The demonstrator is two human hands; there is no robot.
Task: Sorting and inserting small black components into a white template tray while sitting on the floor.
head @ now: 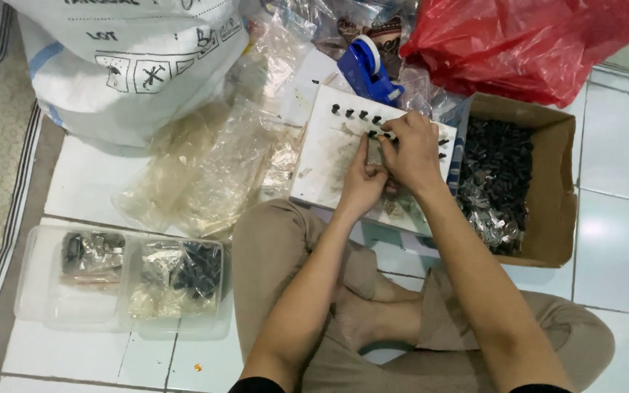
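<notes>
- The right hand [410,149] curls its fingertips [389,135], pressed together, onto small black plastic pieces [373,134]; whether they pinch one I cannot tell.
- The left hand [362,185] points its forefinger up beside them, other fingers folded.
- Under the fingers lies a scuffed white flat board [322,164] carrying a row of the pieces; a sideways nudge could topple them.
- Right of the fingers, an open brown cardboard box [556,182] holds more parts; a dropped piece could get lost there.
- Beyond the fingertips stands a blue tape dispenser [368,69].

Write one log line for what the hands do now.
left hand: on white board | right hand: pinching small black pieces | cardboard box: beside board
</notes>
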